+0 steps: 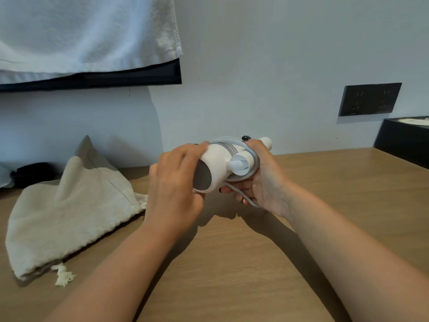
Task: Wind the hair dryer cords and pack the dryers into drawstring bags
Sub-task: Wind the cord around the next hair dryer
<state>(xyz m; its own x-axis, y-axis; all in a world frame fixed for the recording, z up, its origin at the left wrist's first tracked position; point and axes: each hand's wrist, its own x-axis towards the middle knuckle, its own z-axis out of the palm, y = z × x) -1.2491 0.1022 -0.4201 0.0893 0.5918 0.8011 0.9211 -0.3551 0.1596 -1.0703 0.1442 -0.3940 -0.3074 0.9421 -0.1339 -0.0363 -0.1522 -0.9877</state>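
A white hair dryer [220, 163] is held above the wooden table [232, 263], with its white cord [251, 154] looped around the body. My right hand [262, 180] grips the dryer and the cord loops from the right and below; a cord end trails past its palm. My left hand [176, 182] curls around the dryer's grey rear end from the left. A beige drawstring bag [69, 217] lies crumpled on the table at the left, with its frayed string end [63, 276] at the front.
A white towel [81, 31] hangs over a dark rail at the upper left. A black wall socket plate [369, 99] sits at the right, above a black box [404, 140]. A dark object [32, 174] lies at the far left by the wall.
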